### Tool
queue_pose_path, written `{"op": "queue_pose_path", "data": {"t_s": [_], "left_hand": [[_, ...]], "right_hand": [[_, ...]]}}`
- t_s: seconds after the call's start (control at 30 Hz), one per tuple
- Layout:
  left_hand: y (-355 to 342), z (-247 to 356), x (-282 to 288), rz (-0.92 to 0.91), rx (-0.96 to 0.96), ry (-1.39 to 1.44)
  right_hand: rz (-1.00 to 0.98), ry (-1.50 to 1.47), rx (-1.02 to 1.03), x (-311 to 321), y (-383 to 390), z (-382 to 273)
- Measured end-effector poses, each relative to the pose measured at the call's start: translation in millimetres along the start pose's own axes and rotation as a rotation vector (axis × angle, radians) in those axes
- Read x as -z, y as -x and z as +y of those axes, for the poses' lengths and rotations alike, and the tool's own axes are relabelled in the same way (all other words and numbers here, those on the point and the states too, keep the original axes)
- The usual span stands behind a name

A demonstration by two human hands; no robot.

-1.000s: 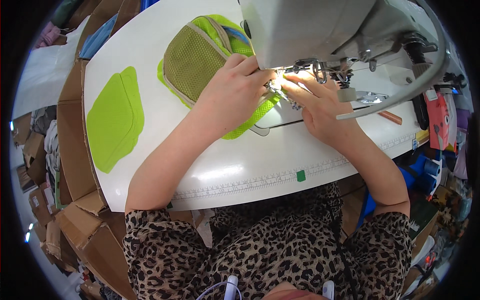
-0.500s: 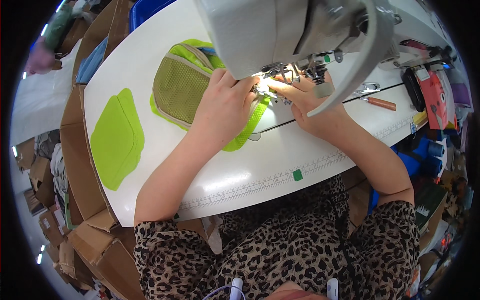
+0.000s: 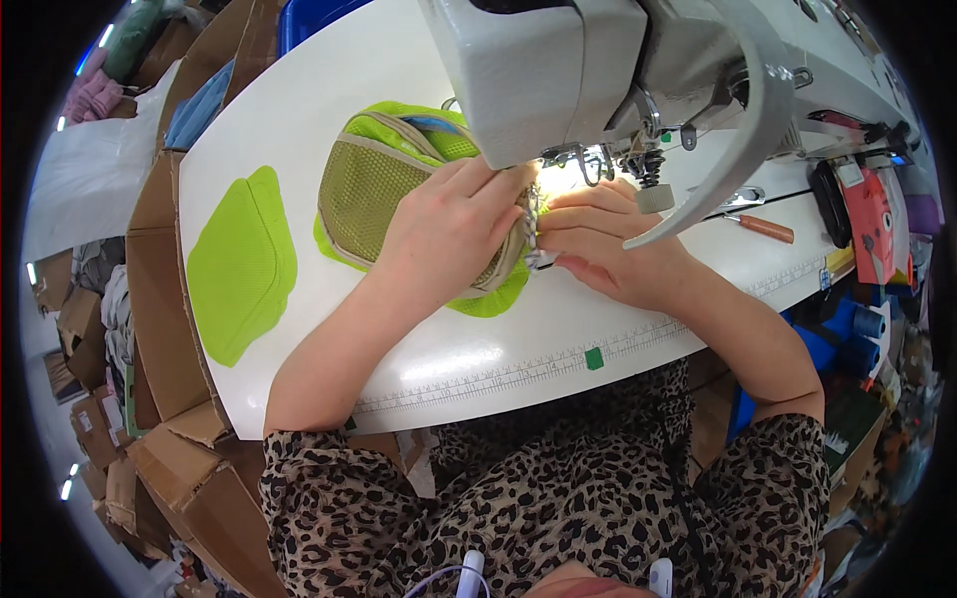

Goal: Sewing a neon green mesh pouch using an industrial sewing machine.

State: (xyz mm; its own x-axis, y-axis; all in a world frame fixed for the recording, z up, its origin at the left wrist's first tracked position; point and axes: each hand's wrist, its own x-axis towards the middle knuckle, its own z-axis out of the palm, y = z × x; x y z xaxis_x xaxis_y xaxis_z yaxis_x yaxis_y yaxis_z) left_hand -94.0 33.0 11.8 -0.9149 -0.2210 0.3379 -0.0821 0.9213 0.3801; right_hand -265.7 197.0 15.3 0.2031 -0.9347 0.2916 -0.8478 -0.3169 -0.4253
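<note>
Under the white sewing machine's head (image 3: 528, 70), a lime-green bag (image 3: 364, 199) with olive mesh, beige trim and a blue detail lies on the white table. My left hand (image 3: 454, 224) is closed on the bag's right part, fingers curled beside the lit needle area. My right hand (image 3: 603, 249) lies just right of the needle, fingers stretched out on the work, most of which they hide. A narrow, pale, twisted piece (image 3: 533, 234), too small to name, runs between my hands. Separate lime-green cut pieces (image 3: 239, 264) lie flat to the left.
A printed ruler (image 3: 508, 374) runs along the table's front edge (image 3: 399, 425). A wooden-handled tool (image 3: 768, 229), a black case (image 3: 827, 204) and a red package (image 3: 874, 229) lie at the right. Cardboard boxes (image 3: 164, 329) border the left; blue spools (image 3: 865, 324) sit below the right edge.
The bag has shifted and turned under the machine, its beige trim now showing between my hands. My right hand's fingers have straightened and moved down alongside it. The whole view has also shifted slightly.
</note>
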Motion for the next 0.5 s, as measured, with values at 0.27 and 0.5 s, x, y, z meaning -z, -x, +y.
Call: {"op": "queue_pose_path", "data": {"t_s": [0.27,0.5], "left_hand": [[-2.3,-0.4,-3.9,-0.021,-0.067,-0.068],[-2.9,-4.0,-2.3,-0.032,-0.05,-0.051]], "right_hand": [[-0.069,-0.049,-0.087,-3.1,3.9,4.0],[0.066,0.146,-0.164,-3.1,-0.4,3.1]]}}
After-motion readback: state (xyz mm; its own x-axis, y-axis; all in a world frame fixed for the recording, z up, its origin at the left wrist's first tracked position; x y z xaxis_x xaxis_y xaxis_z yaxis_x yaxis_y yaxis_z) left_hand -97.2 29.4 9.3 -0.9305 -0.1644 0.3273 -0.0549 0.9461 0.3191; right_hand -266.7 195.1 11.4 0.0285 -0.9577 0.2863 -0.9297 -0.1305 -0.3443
